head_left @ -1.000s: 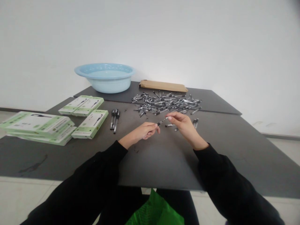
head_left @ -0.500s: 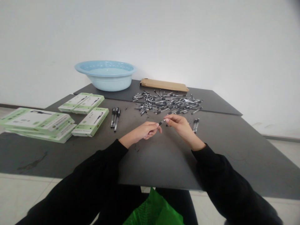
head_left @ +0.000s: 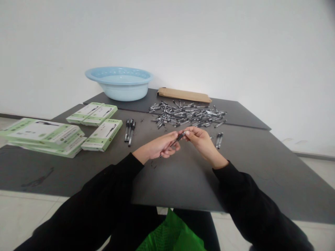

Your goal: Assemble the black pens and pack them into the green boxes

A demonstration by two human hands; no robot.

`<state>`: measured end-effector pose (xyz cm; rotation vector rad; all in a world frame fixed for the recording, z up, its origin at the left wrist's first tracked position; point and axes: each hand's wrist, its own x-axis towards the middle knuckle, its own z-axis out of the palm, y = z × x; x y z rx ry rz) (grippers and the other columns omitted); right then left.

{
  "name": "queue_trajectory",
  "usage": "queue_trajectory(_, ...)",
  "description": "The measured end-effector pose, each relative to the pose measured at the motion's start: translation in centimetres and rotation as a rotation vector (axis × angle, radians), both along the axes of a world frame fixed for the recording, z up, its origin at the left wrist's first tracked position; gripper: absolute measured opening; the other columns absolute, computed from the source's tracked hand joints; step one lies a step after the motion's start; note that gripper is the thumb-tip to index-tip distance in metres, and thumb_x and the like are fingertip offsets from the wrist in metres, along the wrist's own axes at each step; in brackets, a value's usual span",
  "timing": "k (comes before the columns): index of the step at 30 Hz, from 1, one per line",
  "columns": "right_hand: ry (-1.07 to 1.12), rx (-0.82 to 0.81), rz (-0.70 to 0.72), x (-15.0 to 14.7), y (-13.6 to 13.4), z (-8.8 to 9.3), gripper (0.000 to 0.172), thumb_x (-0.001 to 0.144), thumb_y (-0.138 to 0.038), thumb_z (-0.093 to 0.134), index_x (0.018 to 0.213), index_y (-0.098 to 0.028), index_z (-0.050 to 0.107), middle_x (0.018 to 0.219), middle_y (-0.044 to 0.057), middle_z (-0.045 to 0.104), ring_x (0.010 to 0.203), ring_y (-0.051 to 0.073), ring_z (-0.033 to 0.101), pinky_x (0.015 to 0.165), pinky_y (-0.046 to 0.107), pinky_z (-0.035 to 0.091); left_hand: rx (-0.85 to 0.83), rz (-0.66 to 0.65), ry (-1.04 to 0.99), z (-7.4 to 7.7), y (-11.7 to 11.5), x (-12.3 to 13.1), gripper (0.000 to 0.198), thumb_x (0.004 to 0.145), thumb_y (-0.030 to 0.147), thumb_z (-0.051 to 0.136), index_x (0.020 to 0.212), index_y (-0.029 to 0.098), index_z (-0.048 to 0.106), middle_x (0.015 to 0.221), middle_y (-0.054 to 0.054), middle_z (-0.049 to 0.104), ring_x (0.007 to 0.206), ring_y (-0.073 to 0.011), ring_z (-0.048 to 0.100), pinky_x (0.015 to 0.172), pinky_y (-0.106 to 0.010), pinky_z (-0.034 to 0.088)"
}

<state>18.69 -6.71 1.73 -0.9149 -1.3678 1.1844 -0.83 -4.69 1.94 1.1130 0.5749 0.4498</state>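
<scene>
My left hand (head_left: 164,145) held a black-and-clear pen (head_left: 179,137), fingers curled around it, while the thumb and fingertips of my right hand (head_left: 200,140) pinched its upper end. The pen slanted between them, above the dark table (head_left: 178,181). Just right of my right hand lay two pens (head_left: 219,140) side by side; left of my left hand, a small cluster of pens (head_left: 130,130). Beyond my hands spread a loose heap of pens (head_left: 188,115), with a flat brown carton (head_left: 184,94) behind it. Farther left, a single green-and-white box (head_left: 102,135) lay near a box pair (head_left: 92,113) and a box stack (head_left: 43,134). A light-blue basin (head_left: 125,92) stood at the back, near the wall (head_left: 209,45).
</scene>
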Motion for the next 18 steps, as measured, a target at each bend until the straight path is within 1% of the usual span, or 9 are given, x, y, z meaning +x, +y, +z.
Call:
queue_trajectory(2,0.015,-0.004,0.014,-0.23,-0.06,-0.01,0.025,0.082,-0.044,0.072,0.091,-0.021,0.071,0.093,0.006,0.073,0.076,0.015,0.061,0.071,0.030,0.046,-0.081,-0.045,-0.015,0.08,0.21,-0.16,0.035,0.094,0.054,0.040,0.104,0.022,0.050,0.065,0.004,0.050,0.037,-0.0030,0.018,0.034,-0.014,0.014)
queue_trajectory(3,0.011,-0.002,0.012,-0.31,-0.06,-0.03,0.025,0.082,-0.044,0.071,0.091,-0.021,0.072,0.093,0.006,0.073,0.078,0.016,0.062,0.071,0.030,0.046,-0.067,-0.024,-0.013,0.05,0.29,-0.17,0.033,0.094,0.051,0.041,0.101,0.021,0.051,0.062,0.005,0.049,0.036,-0.0028,0.017,0.034,-0.014,0.014)
queue_trajectory(6,-0.010,0.001,-0.012,-0.30,0.04,-0.10,0.026,0.081,-0.045,0.071,0.090,-0.020,0.072,0.094,0.006,0.073,0.079,0.016,0.061,0.071,0.029,0.046,0.060,0.143,0.012,-0.16,0.36,0.00,0.021,0.091,0.038,0.055,0.088,0.018,0.051,0.060,0.004,0.049,0.036,-0.0019,0.025,0.035,-0.013,0.015)
queue_trajectory(7,-0.012,-0.002,-0.018,-0.25,0.07,-0.13,0.026,0.081,-0.045,0.071,0.090,-0.020,0.072,0.095,0.007,0.073,0.079,0.016,0.061,0.071,0.029,0.047,0.087,0.190,0.018,-0.21,0.35,0.08,0.020,0.088,0.035,0.060,0.086,0.017,0.051,0.061,0.003,0.051,0.038,-0.0020,0.029,0.035,-0.013,0.016)
queue_trajectory(9,-0.016,-0.003,-0.024,-0.14,0.09,-0.15,0.027,0.082,-0.046,0.070,0.091,-0.021,0.072,0.096,0.007,0.073,0.078,0.015,0.060,0.071,0.029,0.047,0.091,0.236,0.022,-0.22,0.35,0.20,0.023,0.083,0.034,0.067,0.088,0.017,0.052,0.066,0.002,0.055,0.042,-0.0030,0.036,0.036,-0.012,0.019)
queue_trajectory(11,-0.032,0.006,-0.034,-0.11,0.04,-0.14,0.027,0.082,-0.046,0.069,0.091,-0.020,0.072,0.097,0.007,0.073,0.078,0.015,0.060,0.071,0.029,0.047,0.042,0.225,0.023,-0.17,0.42,0.22,0.028,0.083,0.041,0.067,0.092,0.017,0.054,0.068,0.001,0.056,0.043,-0.0040,0.038,0.035,-0.012,0.019)
queue_trajectory(13,-0.055,0.013,-0.045,-0.16,-0.03,-0.14,0.028,0.083,-0.046,0.068,0.091,-0.020,0.072,0.098,0.007,0.073,0.078,0.015,0.060,0.070,0.029,0.047,-0.019,0.200,0.027,-0.19,0.54,0.20,0.032,0.086,0.048,0.061,0.093,0.017,0.055,0.066,0.001,0.056,0.041,-0.0043,0.036,0.034,-0.013,0.018)
queue_trajectory(15,-0.068,0.013,-0.053,-0.23,-0.08,-0.19,0.029,0.083,-0.047,0.068,0.091,-0.019,0.071,0.098,0.007,0.073,0.075,0.015,0.059,0.069,0.029,0.046,-0.019,0.207,0.042,-0.34,0.66,0.17,0.029,0.087,0.045,0.060,0.088,0.016,0.056,0.065,0.001,0.055,0.040,-0.0035,0.034,0.034,-0.013,0.016)
queue_trajectory(18,-0.072,0.004,-0.053,-0.27,-0.07,-0.31,0.029,0.082,-0.047,0.068,0.091,-0.020,0.070,0.097,0.007,0.073,0.073,0.014,0.058,0.068,0.028,0.046,0.059,0.269,0.075,-0.60,0.82,0.14,0.022,0.082,0.034,0.068,0.083,0.015,0.057,0.069,0.000,0.057,0.042,-0.0026,0.037,0.034,-0.013,0.019)
